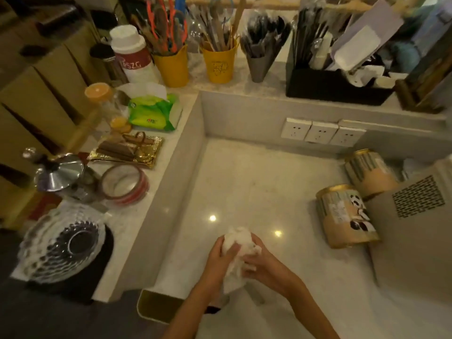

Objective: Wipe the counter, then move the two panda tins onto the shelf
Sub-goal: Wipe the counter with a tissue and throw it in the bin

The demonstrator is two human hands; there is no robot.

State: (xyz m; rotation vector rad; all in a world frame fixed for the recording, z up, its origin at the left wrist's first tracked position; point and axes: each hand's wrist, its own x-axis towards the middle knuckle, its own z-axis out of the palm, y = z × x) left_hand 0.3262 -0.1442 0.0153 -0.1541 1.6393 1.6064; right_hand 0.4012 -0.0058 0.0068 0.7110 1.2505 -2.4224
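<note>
Both of my hands clutch a crumpled white cloth (236, 243) just above the pale marble counter (256, 182), near its front edge. My left hand (220, 258) grips the cloth's left side and my right hand (263, 261) its right side. Two gold-rimmed panda tins stand at the counter's right: the nearer tin (342, 216) shows a panda picture, and the farther tin (369, 171) stands behind it, against a grey box. A raised shelf (244, 86) runs along the back and the left.
A grey appliance (413, 228) with a vent grille fills the right side. Wall sockets (320, 132) sit on the back wall. The left ledge holds a glass bowl (58, 243), a tape roll (124, 183), a gold tray (127, 150) and a green tissue pack (154, 112). Yellow utensil cups (220, 62) stand on the shelf.
</note>
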